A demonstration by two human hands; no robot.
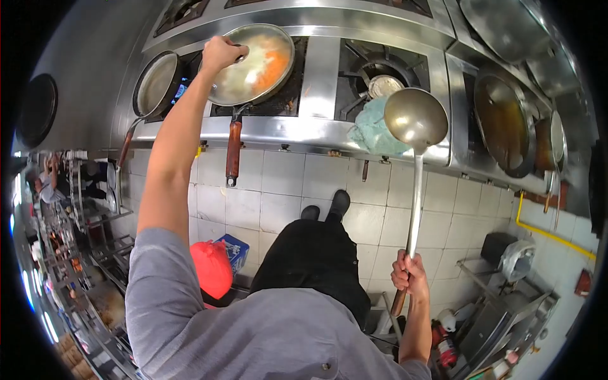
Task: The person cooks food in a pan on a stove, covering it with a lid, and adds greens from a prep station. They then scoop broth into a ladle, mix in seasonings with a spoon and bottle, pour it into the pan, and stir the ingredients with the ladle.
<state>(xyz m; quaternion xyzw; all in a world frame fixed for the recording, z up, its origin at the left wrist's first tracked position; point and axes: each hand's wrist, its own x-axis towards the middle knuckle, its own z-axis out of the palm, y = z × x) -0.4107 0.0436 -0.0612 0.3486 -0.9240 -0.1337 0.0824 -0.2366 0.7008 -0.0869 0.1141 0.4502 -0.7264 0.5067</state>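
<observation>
My left hand (pixel 221 53) is closed on the dark knob of a clear lid (pixel 278 44), which lies over a pan with pale and orange food under it. The pan's brown wooden handle (pixel 234 149) points toward me. My right hand (pixel 409 273) is wrapped round the wooden end of a long ladle (pixel 416 120). The ladle's wide metal bowl is raised over the stove's front edge, beside a green cloth (pixel 373 128).
A smaller pan (pixel 157 84) sits on the left burner. Right of the cloth stands a wok (pixel 503 123) with brown liquid. A small round can (pixel 384 85) rests on the middle burner. Below are a red bag (pixel 212 269) and a blue box (pixel 235 252). Another person (pixel 49 183) is far left.
</observation>
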